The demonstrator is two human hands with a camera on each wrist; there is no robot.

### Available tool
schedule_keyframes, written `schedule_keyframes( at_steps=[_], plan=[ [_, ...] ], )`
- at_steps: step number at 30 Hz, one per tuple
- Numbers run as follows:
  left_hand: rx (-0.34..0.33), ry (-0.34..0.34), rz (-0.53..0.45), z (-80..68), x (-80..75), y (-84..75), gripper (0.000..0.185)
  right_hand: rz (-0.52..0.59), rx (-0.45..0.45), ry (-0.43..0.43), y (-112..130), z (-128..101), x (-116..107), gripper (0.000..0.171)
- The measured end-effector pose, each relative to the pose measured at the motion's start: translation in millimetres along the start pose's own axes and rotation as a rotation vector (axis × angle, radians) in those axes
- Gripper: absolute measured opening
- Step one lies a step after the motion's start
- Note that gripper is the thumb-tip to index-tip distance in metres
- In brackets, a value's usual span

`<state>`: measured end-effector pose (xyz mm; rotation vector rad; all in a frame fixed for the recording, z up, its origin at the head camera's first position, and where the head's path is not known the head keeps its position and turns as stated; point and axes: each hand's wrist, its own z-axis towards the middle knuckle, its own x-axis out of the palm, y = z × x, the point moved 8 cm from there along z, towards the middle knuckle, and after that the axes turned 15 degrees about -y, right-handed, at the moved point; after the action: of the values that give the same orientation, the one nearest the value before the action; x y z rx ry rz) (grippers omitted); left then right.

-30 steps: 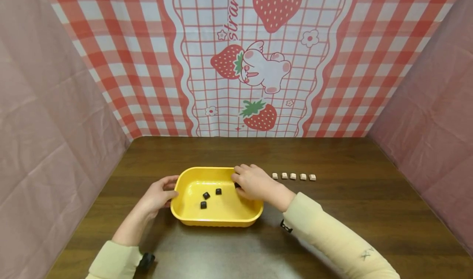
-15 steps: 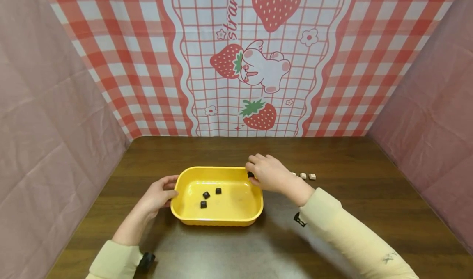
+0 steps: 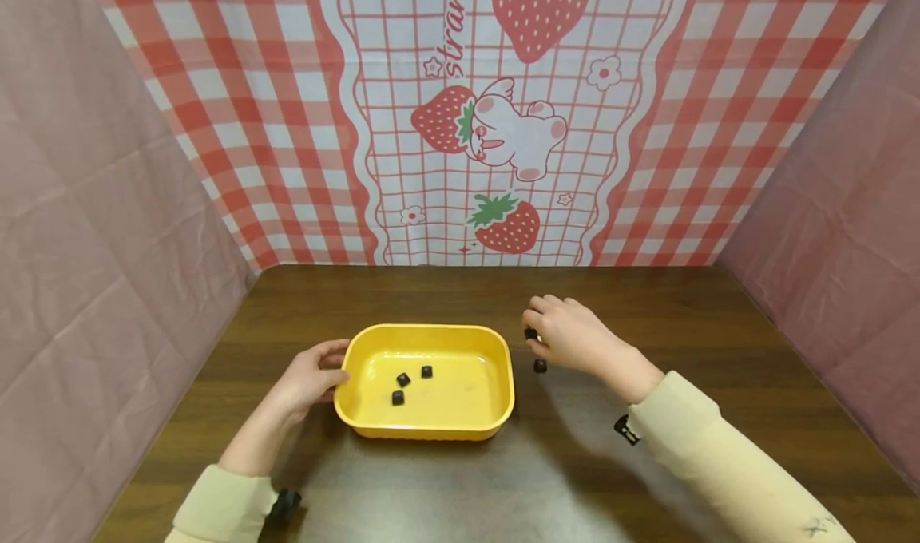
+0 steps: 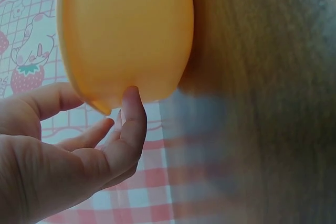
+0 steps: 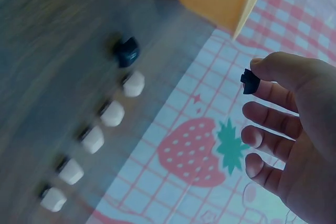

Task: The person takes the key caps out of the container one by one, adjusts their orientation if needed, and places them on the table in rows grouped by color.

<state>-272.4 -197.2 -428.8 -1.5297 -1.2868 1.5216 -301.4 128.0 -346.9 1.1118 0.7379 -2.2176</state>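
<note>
My left hand point(image 3: 311, 379) holds the left end of a yellow plastic basin point(image 3: 424, 433). In the left wrist view, fingertips lie at the rim and against the outer wall of the basin point(image 4: 126, 35). To the right of the basin, my right hand point(image 3: 575, 335) pinches a small black keycap point(image 5: 250, 81) between thumb and index finger, above the table. The other fingers are loosely bent. Another black keycap point(image 3: 540, 365) lies on the table below that hand, at the end of a row of several white keycaps point(image 5: 92, 139). The hand hides this row in the head view.
Inside the basin lie 3 black keycaps, one of them a keycap point(image 3: 427, 371) right of the other two. The brown wooden table point(image 3: 431, 495) ends at a strawberry-print checked cloth point(image 3: 668, 152) at the back. Pink cloth point(image 3: 826, 208) hangs at both sides.
My right hand has moved right, from over the basin's right end to over the table, still pinching the black keycap. A black keycap on the table has come into view. The left hand stays put.
</note>
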Motion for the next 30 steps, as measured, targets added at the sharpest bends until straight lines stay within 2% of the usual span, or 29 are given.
schedule_keyframes(
  at_steps=[7,15,23,30],
  plan=[
    [0.047,0.004,0.047,-2.5,-3.9,-12.1,0.060,0.002,0.027,-0.031,-15,-24,-1,0.020],
    [0.108,-0.004,0.059,-4.6,-5.4,-19.1,0.058,0.005,0.070,-0.008,-30,-48,12,0.020],
    [0.110,-0.003,0.056,-4.7,-3.3,-17.5,0.058,0.014,0.093,-0.006,-37,-72,26,0.022],
    [0.111,-0.014,0.075,-2.7,-4.0,-16.2,0.056,0.051,0.105,-0.015,-39,-83,35,0.022]
  ],
)
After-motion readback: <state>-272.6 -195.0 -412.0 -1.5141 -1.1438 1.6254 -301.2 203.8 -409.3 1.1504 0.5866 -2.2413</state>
